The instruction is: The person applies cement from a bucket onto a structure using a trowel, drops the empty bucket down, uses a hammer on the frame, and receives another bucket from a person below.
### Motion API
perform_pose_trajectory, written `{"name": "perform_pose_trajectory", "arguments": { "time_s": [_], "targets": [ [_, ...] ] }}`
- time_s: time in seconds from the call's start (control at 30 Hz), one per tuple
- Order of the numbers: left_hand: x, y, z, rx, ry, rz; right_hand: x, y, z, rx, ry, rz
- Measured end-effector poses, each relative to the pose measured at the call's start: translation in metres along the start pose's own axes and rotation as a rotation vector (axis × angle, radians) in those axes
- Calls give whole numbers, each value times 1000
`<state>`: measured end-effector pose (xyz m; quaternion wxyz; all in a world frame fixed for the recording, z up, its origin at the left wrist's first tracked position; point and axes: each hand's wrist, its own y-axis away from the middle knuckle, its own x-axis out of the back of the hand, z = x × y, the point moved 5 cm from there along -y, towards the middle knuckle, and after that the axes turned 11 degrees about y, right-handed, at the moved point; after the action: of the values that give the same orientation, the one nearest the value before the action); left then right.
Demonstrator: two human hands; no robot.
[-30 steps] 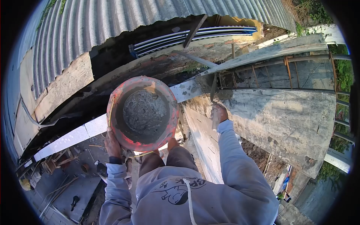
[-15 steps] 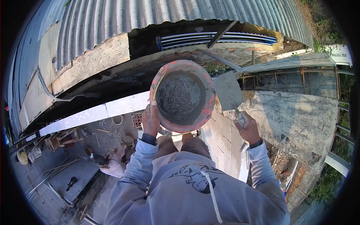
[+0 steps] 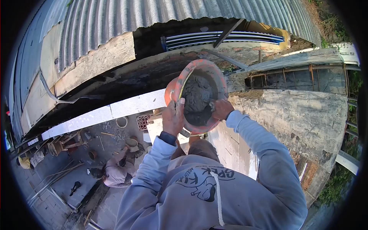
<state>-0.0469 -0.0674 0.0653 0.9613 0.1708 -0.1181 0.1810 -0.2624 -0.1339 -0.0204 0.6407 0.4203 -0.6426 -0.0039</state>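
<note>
My left hand [image 3: 173, 117] is closed on the near left rim of an orange bucket [image 3: 171, 92], its thumb over the edge. The bucket is tilted and contains wet grey mortar [image 3: 196, 91]. Over the bucket's right rim, my right hand [image 3: 222, 110] is closed round the handle of a trowel [image 3: 211, 106]. Only a small part of the trowel shows; its blade is down in the bucket and I cannot make out its outline against the mortar.
Corrugated roofing [image 3: 153, 13] spans the top. A white beam [image 3: 103, 117] runs left of the bucket, a weathered slab [image 3: 299, 122] lies to the right. Far below, a co-worker [image 3: 118, 170] bends near a bucket [image 3: 131, 142] and scattered timber.
My right hand has swung left with the trowel, from beside the bucket into it. The bucket has shifted right and tipped, so its outer left wall shows.
</note>
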Motion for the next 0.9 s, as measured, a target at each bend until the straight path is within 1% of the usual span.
{"name": "perform_pose_trajectory", "arguments": {
  "time_s": [0.07,0.17,0.27,0.3,0.37,0.4,0.43,0.47,0.5,0.53,0.63,0.7,0.73,0.77,0.8,0.83,0.87,0.9],
  "targets": [
    [-2,2,7,0,24,-9,-2,12,-5,4,-43,99],
    [-3,6,7,0,5,-66,-7,17,-11,-53,-96,38],
    [-6,10,-2,-43,-36,-74,-10,24,-2,-27,-216,155],
    [-5,11,4,-40,-79,-79,-12,27,3,-22,-229,188],
    [1,9,4,-23,-63,-65,-20,37,9,-14,-251,238],
    [3,7,2,-15,-51,-62,-15,43,7,-44,-271,196],
    [9,3,0,-28,26,-57,-3,49,3,-78,-289,157],
    [16,-2,-8,-19,18,-45,4,55,1,-109,-305,117],
    [24,-6,-10,-14,16,-39,8,59,0,-99,-383,148],
    [31,-10,-12,-10,11,-32,13,61,-2,-101,-372,152],
    [46,-16,-41,-5,39,20,23,68,-10,-101,-347,170],
    [60,-20,-70,-16,26,50,29,70,-12,-96,-313,204],
    [66,-23,-86,-23,24,61,36,74,-13,-106,-335,184],
    [75,-25,-104,-2,16,99,47,82,-17,-123,-357,163],
    [86,-25,-114,79,18,68,52,89,-17,-146,-380,144],
    [93,-18,-100,220,59,57,48,93,-12,-164,-377,146],
    [103,-25,-157,172,87,53,50,101,-7,-189,-377,160],
    [104,-18,-136,182,93,74,51,110,-3,-221,-380,173]
  ]
}}
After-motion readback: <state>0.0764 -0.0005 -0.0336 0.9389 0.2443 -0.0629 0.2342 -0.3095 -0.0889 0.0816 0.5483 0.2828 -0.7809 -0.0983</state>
